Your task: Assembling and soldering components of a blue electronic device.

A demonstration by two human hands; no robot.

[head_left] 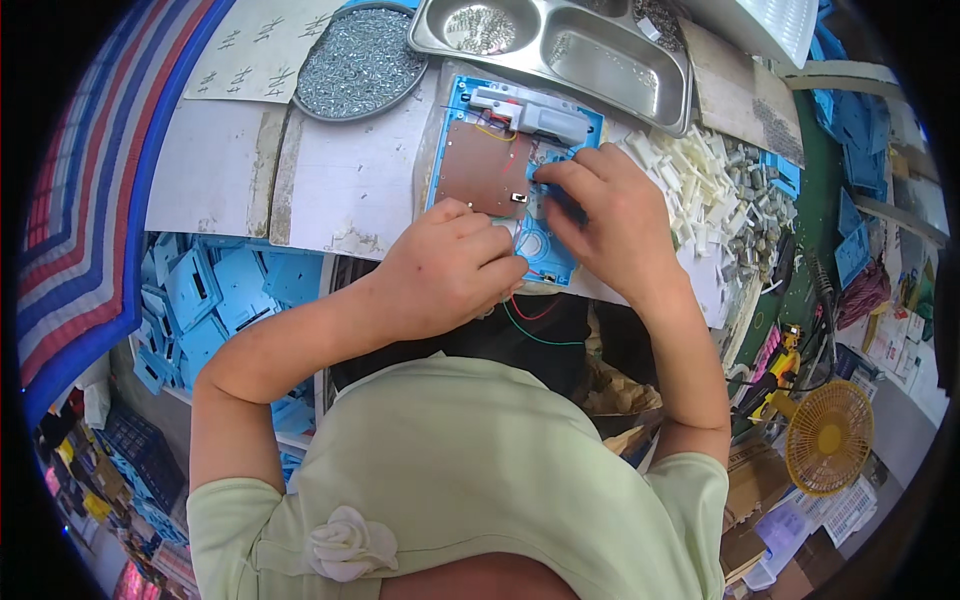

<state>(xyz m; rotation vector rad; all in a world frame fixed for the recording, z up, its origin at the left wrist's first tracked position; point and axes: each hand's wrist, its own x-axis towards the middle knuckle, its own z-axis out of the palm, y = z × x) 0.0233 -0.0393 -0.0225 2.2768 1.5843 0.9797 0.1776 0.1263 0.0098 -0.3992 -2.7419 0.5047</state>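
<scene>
A blue plastic casing point(592, 128) lies on the table in front of me. Inside it are a brown circuit board point(482, 165), a grey battery-like block point(550, 122) and thin wires. My left hand point(440, 268) is curled over the casing's lower left edge, its fingers closed and whatever they grip hidden. Red and green wires point(535, 338) hang down beside its fingertips. My right hand point(615, 215) rests over the casing's right side. Its index fingertip touches the inside beside the board, its thumb stands apart, and nothing shows between them.
A round tray of small metal screws point(362, 65) and a steel compartment tray point(620, 70) stand behind. White plastic pieces point(690, 180) and metal parts point(750, 205) are heaped at right. Blue casings point(215, 285) fill a box at lower left. A yellow fan point(829, 437) stands at lower right.
</scene>
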